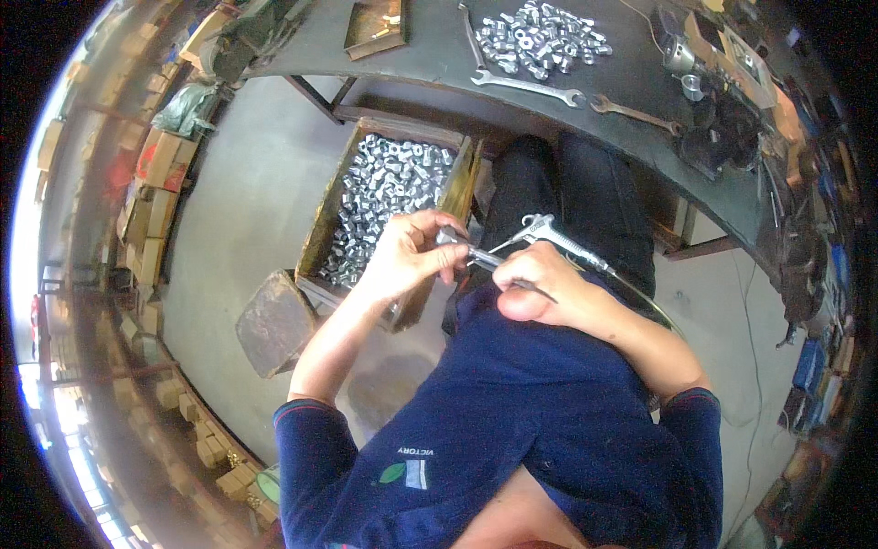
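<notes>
My left hand (pixel 412 252) pinches a small silver metal fitting (pixel 449 236) between thumb and fingers in front of my belly. Closed around a slim rod-shaped metal tool (pixel 485 259) is my right hand (pixel 541 284); the tool's thin dark end sticks out behind the fist. The tool's front end meets the fitting, though my fingers hide the exact contact. A silver air blow gun (pixel 572 245) with a hose lies across my lap, just beyond the right hand. Left of my legs stands a wooden crate (pixel 322 215) filled with shiny metal fittings (pixel 389 188).
On the dark workbench (pixel 430 59) ahead lie a heap of metal fittings (pixel 540 38), an open-end wrench (pixel 530 89), a brownish wrench (pixel 636 114) and a shallow tray (pixel 375 27). A stool (pixel 276 325) is beside the crate. Shelves with boxes (pixel 155 201) line the left.
</notes>
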A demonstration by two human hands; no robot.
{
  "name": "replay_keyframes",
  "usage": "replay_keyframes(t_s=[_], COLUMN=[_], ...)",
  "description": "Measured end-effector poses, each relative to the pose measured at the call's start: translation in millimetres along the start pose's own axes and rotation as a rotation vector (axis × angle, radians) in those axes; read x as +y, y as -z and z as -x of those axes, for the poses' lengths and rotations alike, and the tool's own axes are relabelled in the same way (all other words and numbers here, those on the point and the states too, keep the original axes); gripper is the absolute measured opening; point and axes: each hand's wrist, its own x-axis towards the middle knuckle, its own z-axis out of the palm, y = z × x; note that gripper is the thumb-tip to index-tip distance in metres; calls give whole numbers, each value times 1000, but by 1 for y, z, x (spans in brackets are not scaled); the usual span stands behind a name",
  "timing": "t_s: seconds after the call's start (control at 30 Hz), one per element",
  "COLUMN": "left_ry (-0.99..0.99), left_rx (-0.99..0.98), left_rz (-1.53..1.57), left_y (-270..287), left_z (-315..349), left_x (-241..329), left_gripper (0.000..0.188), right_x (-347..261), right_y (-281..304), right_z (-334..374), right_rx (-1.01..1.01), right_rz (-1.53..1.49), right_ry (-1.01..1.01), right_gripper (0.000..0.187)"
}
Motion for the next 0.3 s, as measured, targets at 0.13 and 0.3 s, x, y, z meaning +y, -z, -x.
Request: replay_keyframes(t_s=[0.13, 0.3], left_ry=[-301, -351], left_rx=[371, 370], left_rz=[-752, -1025], left_y=[12, 15], left_z=[-10, -12], left_x=[-8, -14], left_gripper=[22, 28], right_x=[-16, -47], right_y=[33, 58], right_z=[7, 11], right_rx=[103, 194], right_rz=[-93, -206], right_ry=[63, 243], right_gripper=[20, 22])
